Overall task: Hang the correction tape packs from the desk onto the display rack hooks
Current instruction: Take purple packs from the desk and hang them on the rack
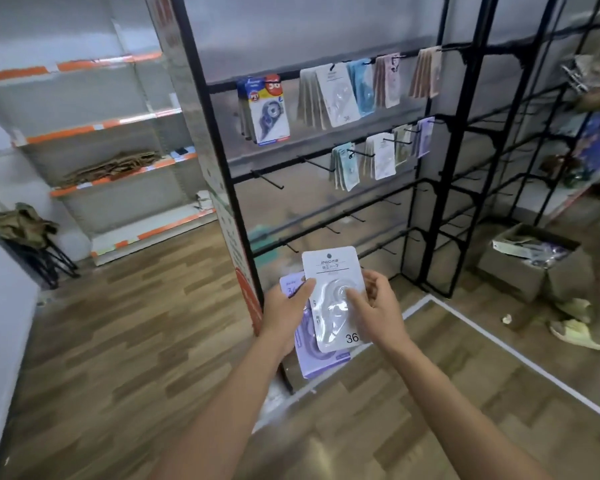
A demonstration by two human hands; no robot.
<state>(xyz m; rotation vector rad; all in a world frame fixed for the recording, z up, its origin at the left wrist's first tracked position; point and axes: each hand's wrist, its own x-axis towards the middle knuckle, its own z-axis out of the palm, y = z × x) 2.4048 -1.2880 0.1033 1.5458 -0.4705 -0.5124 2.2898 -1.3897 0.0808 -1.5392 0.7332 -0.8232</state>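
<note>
Black wire display rack [329, 140] stands far ahead, several hooks already bearing hung packs [336, 95]. Near its foot, the left hand [286, 311] grips a lilac pack [312, 355] with the thumb on top, while the right hand [378, 306] pinches a white correction tape pack [333, 271] overlapping it.

Front pack [333, 296] white with clear blister and black "36", pack behind it [317, 362] lilac. Rack [440, 174] black; hung packs white, pale blue, beige, mint, lilac, plus one blue/red/yellow pack [265, 110]. Shelves [94, 129] white with orange edge strips, floor [125, 323] brown wood-plank pattern, box [530, 268] brown.
</note>
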